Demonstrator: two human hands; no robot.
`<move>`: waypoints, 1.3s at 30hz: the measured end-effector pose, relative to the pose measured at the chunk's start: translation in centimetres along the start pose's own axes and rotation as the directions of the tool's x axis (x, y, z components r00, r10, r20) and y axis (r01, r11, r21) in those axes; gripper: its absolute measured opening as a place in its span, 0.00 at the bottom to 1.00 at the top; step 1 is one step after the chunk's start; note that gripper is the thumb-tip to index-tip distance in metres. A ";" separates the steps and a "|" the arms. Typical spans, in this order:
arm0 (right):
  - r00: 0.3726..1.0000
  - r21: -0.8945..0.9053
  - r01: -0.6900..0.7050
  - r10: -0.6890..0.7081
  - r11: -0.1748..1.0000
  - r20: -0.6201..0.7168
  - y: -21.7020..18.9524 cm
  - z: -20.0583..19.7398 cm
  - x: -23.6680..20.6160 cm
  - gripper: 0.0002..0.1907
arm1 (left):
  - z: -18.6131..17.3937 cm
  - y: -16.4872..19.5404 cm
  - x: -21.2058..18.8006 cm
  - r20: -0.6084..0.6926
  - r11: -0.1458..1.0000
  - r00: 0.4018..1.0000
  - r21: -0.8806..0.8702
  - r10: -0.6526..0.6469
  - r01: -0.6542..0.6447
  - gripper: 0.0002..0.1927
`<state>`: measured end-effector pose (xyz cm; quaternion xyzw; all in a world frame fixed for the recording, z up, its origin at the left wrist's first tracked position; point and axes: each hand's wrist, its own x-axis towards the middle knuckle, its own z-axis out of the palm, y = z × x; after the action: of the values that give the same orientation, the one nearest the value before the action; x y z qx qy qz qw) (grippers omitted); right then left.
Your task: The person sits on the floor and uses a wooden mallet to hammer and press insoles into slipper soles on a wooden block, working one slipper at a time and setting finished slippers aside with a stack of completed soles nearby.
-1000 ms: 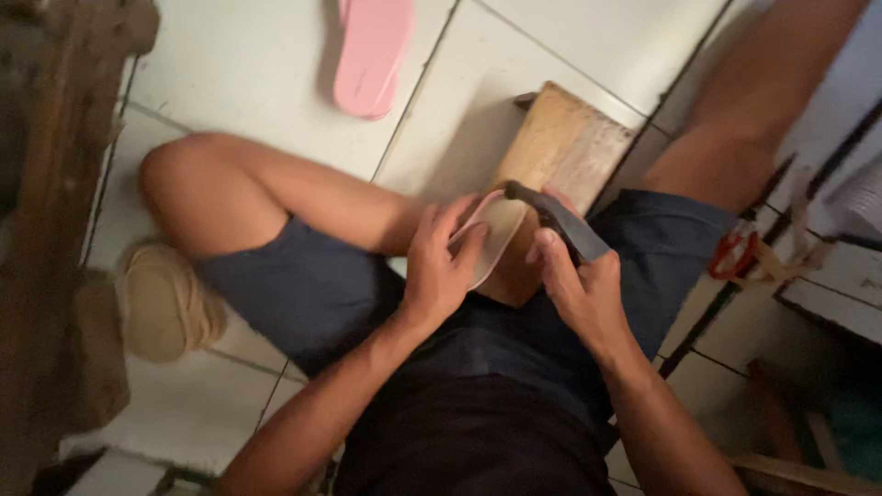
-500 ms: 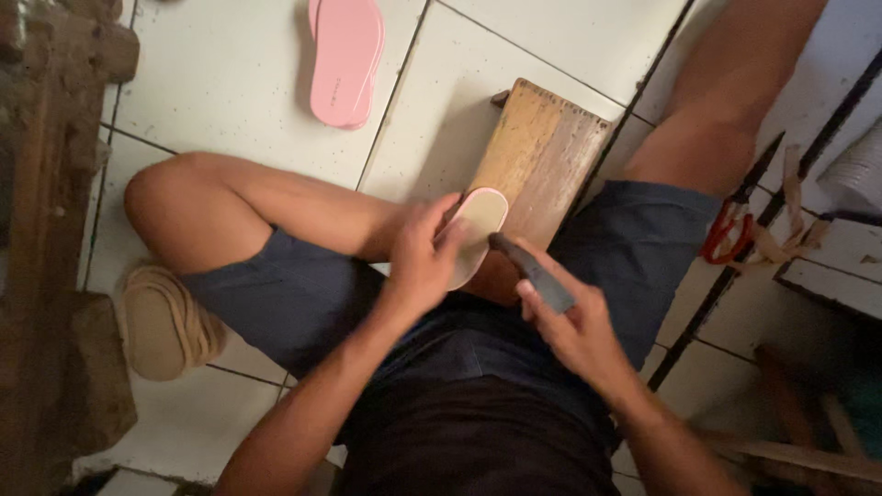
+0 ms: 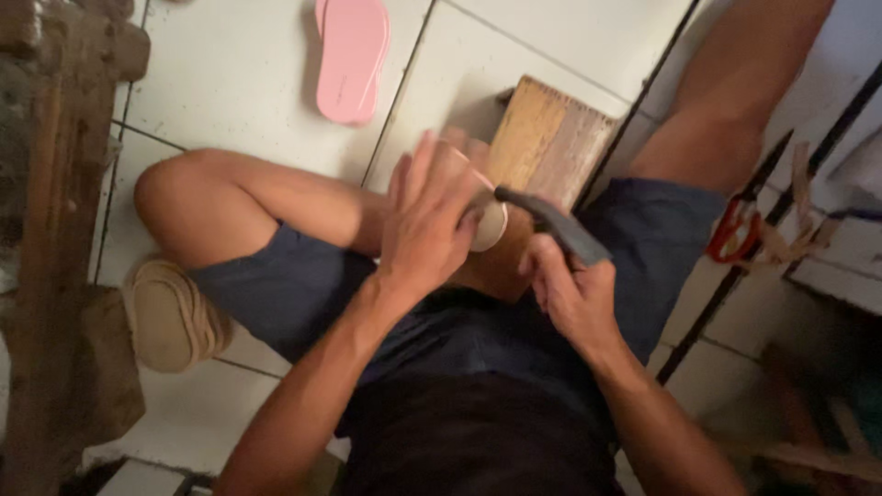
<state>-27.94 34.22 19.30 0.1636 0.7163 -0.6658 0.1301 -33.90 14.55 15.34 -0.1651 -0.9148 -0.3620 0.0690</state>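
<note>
1. White tiled floor (image 3: 230,83); pink flip-flop (image 3: 351,57) far left, wooden block (image 3: 549,138) far centre, red-handled tool (image 3: 730,230) right.
2. Left hand (image 3: 430,225) covers pale oval piece (image 3: 489,225), fingers spread over it; grip underneath hidden.
3. Right hand (image 3: 570,294) clenched round dark flat tool (image 3: 551,225), tip touching the piece's right edge.

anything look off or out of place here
One thing: a single pink flip-flop lies alone on the white tiled floor, with no partner in view. Otherwise nothing stands out: the left hand holds a pale oval piece over the wooden block, and the right hand grips a dark tool.
</note>
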 end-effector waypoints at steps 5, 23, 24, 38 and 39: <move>0.998 -0.053 0.066 -0.066 0.996 -0.001 0.2 -0.4 -0.2 0.25 | -1.0 0.0 0.5 0.120 0.993 0.991 0.099 0.054 -0.066 0.25; 0.999 -0.101 0.001 0.003 0.995 0.038 -0.8 -1.2 -0.4 0.24 | -1.0 1.5 -0.9 0.094 0.974 0.985 0.190 -0.145 0.125 0.19; 0.999 -0.134 0.017 -0.010 0.991 0.053 -0.9 -1.2 -0.4 0.24 | -0.9 1.4 -1.0 0.103 0.973 0.982 0.184 -0.156 0.135 0.18; 0.981 -0.031 -0.166 0.162 0.986 -0.102 1.9 -1.6 -3.0 0.18 | 0.1 1.3 -1.5 0.160 0.967 0.954 0.059 -0.252 0.246 0.22; 0.983 -0.015 -0.171 0.170 0.985 -0.064 2.0 -1.7 -3.6 0.20 | 0.1 1.3 -1.5 0.177 0.964 0.948 0.062 -0.264 0.257 0.22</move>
<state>-23.81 35.83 19.03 0.2436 0.7100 -0.6396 0.1658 -32.01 15.17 15.74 -0.0741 -0.9379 -0.3335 -0.0610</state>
